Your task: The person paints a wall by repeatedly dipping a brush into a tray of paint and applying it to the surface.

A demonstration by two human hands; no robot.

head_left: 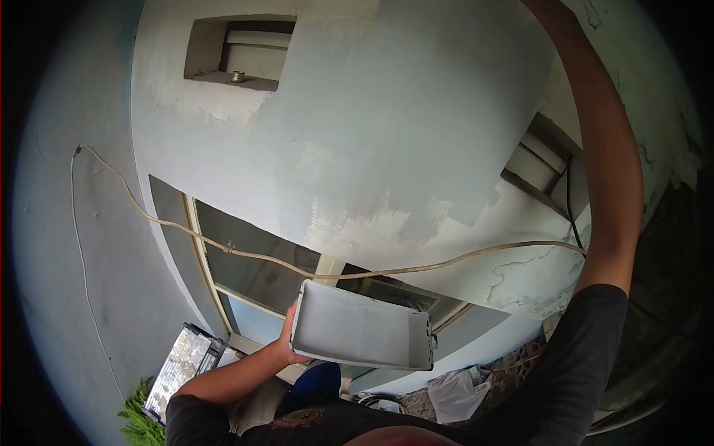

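My left hand (288, 340) is closed around the left end of a rectangular paint tray (353, 323), held at chest height. The tray's inside is coated in pale grey, and dark chips show along its rim. My right arm (606, 141) stretches up along the right side, and its hand lies beyond the top edge, so what it holds is hidden. In front of me stands a wall (416, 111) with a broad coat of grey over its middle. Ragged brush edges and paler patches show along the lower border of that coat.
A beige cable (416, 269) sags across the wall just above the tray. Two recessed vents (245, 52) break the wall, a small metallic item (238, 76) sitting in the left one. Below are a framed window (260, 256), a white plastic bag (455, 395) and a green plant (141, 420).
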